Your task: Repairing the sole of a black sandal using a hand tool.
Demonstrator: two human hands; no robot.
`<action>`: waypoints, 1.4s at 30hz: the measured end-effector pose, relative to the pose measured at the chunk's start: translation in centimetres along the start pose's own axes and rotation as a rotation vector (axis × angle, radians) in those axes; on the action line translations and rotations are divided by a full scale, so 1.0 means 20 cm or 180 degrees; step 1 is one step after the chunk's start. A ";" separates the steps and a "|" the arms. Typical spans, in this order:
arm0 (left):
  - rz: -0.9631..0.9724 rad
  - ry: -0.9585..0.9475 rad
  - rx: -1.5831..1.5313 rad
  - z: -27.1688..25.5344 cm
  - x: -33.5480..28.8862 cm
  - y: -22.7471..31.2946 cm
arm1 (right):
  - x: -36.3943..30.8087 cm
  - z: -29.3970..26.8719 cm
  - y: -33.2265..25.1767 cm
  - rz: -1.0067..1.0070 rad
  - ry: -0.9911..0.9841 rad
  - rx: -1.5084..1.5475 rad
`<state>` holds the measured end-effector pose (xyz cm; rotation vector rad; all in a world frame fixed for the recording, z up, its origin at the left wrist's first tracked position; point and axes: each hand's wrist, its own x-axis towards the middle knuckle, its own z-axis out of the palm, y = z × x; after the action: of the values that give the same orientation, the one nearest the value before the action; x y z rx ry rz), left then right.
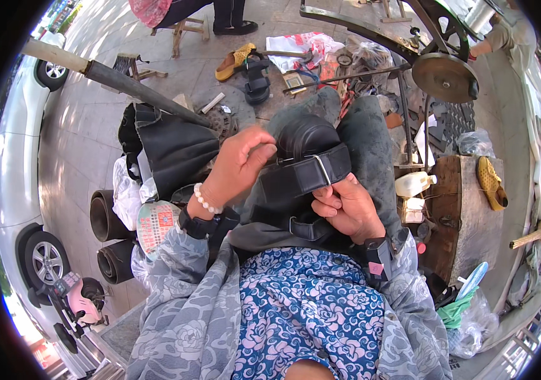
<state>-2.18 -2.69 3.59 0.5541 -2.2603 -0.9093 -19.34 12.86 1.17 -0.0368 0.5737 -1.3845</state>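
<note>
A black leather sandal (308, 136) with a broad strap (299, 172) rests over my knees. A metal bar crosses that strap near its right end. My right hand (349, 206) pinches the strap's lower right edge between thumb and fingers. My left hand (238, 161) is just left of the sandal, fingers curled and thumb pressed to the fingertips; whatever they hold is too small to make out. A short metal piece shows on the strap by those fingertips. Dark cloth and a second buckled strap (307, 229) lie in my lap.
A wheeled metal machine (444, 76) stands ahead to the right. Another black sandal (257, 82) and a yellow shoe (233, 61) lie on the ground ahead. At right is a wooden box (451, 215) with a yellow clog (491, 182). A pole (150, 95) slants in from the left.
</note>
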 end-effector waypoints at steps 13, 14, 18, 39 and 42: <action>-0.0277 -0.0778 -0.0384 -0.06 0.05 0.05 | 0.02 0.02 -0.04 0.0128 0.0012 0.0291; -0.0162 -0.0847 -0.0170 -0.07 0.06 0.06 | 0.01 0.02 -0.04 0.0139 -0.0023 0.0288; 0.0023 -0.0970 0.0134 -0.10 0.13 0.09 | 0.02 0.06 -0.07 0.0127 -0.0109 0.0213; 0.0174 -0.1006 0.0175 -0.07 0.07 0.07 | 0.04 0.03 -0.02 0.0369 0.0377 -0.0289; 0.0252 -0.0703 0.0219 -0.04 0.03 0.07 | 0.02 0.03 -0.04 0.0355 0.0306 -0.0443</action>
<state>-2.25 -2.46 5.18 0.4075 -2.5009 -0.8933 -19.77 12.04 1.82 -0.0500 0.7412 -1.2412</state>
